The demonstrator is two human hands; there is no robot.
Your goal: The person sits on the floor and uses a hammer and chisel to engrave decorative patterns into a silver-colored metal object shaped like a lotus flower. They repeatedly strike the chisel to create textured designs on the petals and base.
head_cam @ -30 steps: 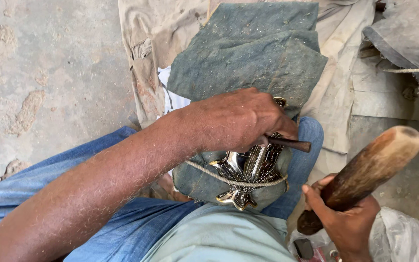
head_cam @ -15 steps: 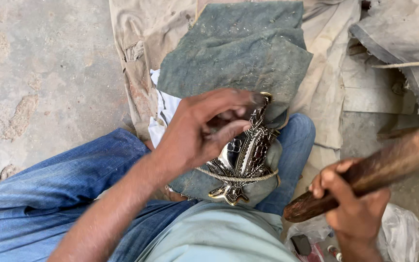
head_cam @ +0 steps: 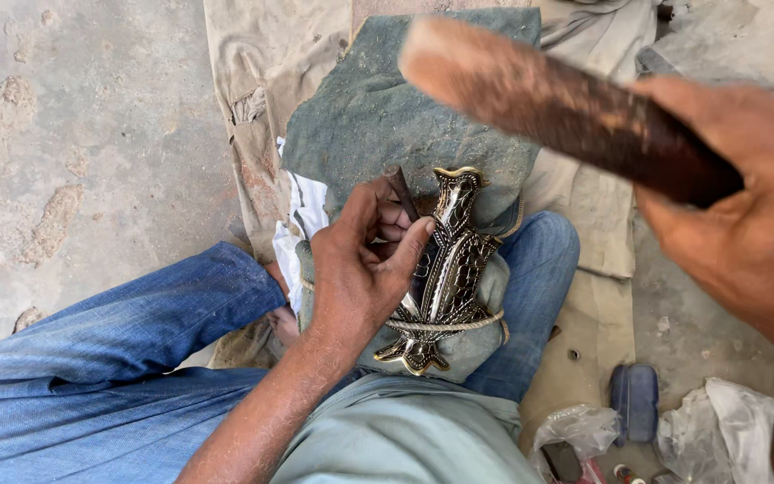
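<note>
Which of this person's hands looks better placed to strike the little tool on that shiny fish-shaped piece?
Probably the right hand: it grips the wooden mallet, raised above the metal fish. The left hand is busy pinching the thin punch against the fish.

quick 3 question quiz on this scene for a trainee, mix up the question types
1. True or false: the right hand holds a wooden mallet raised above the work.
2. What does the left hand pinch against the ornate metal piece?
A. a paintbrush
B. a thin dark punch
C. a pair of scissors
3. Fill in: the metal piece is tied by a cord onto a ____ stone slab that leans on the person's lap.

Key
1. True
2. B
3. grey-green
</note>
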